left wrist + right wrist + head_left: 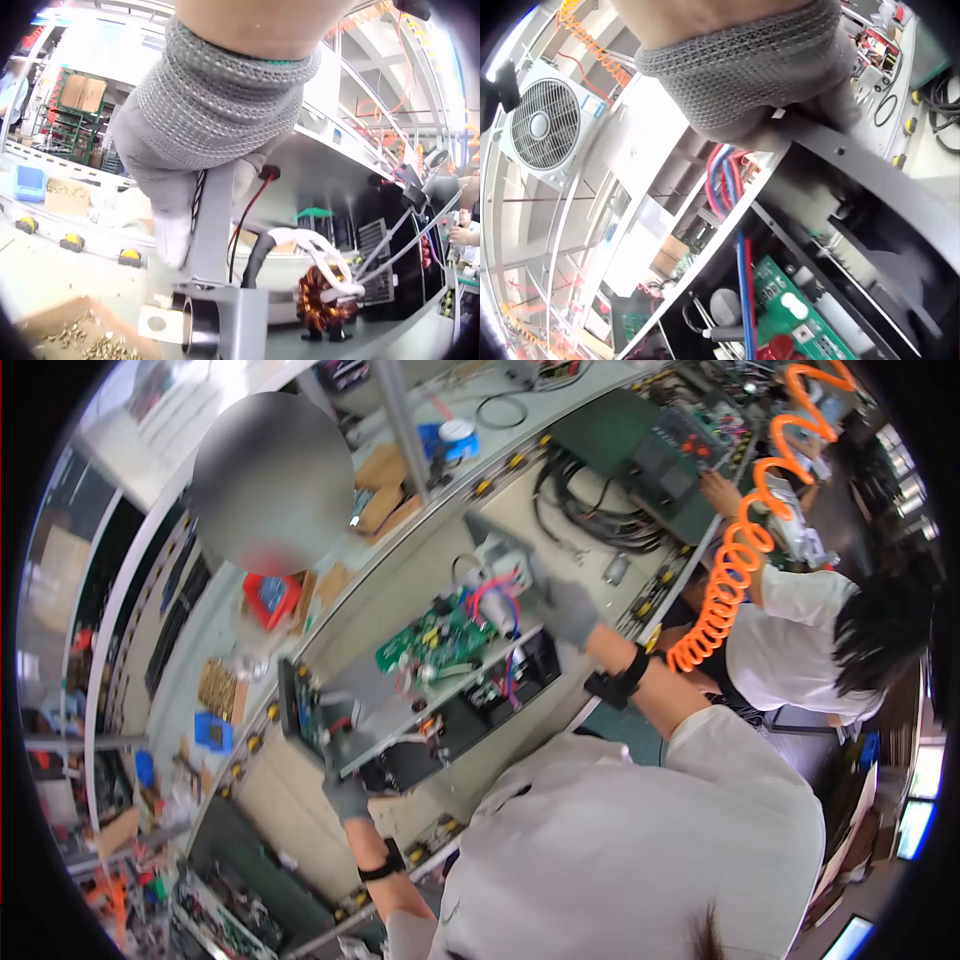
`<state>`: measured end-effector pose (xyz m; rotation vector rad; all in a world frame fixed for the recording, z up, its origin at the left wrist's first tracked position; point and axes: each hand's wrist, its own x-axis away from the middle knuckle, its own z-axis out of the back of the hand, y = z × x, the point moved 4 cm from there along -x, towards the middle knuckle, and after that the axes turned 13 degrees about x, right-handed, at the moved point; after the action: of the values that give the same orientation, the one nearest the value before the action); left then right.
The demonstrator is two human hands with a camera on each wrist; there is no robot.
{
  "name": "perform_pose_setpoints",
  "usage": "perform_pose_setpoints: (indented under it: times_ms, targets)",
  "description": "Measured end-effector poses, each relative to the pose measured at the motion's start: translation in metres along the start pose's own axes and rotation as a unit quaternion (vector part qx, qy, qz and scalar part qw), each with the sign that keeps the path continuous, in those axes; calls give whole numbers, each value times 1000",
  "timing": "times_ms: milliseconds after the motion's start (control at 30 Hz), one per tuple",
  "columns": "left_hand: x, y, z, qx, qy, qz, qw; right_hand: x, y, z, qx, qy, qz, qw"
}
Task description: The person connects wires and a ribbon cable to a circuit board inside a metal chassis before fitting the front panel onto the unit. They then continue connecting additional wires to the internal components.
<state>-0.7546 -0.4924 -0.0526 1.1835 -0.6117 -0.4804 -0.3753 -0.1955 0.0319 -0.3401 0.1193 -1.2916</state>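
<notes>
A grey metal equipment chassis [365, 722] sits at an angle across the line, between both gloved hands. My left hand [347, 797] grips its near-left end; in the left wrist view the fingers fold over a grey metal edge [212, 232]. Below that hand is a copper-wound coil [322, 300] with white-sleeved leads. At the opposite end, my right hand [572, 615] grips the end panel, its fingers wrapped over the dark metal rim [885, 184]. Between the hands lies a green circuit board [440, 640], with red and blue wires [515, 605] near the right end.
Yellow-and-black rollers [483, 488] line the bench edges. Coiled black cables [590, 515] and a dark green unit [655, 480] lie to the right, near another person [800, 650]. An orange coiled hose [735, 565] hangs there. Across the bench are a red bin [262, 622] and blue bin [212, 732].
</notes>
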Motion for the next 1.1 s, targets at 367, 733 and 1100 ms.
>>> perform_pose_setpoints:
  times_ms: [367, 733, 1100]
  targets:
    - [-73, 27, -12, -213, -73, 266, 937, -85, -35, -8, 126, -135, -28, 982]
    - [-50, 65, -35, -369, -29, 117, 922, -84, -5, -49, 9, -45, -23, 999]
    - [145, 297, -79, -89, -241, -428, 867, 199, 160, -105, -108, -16, -180, 978]
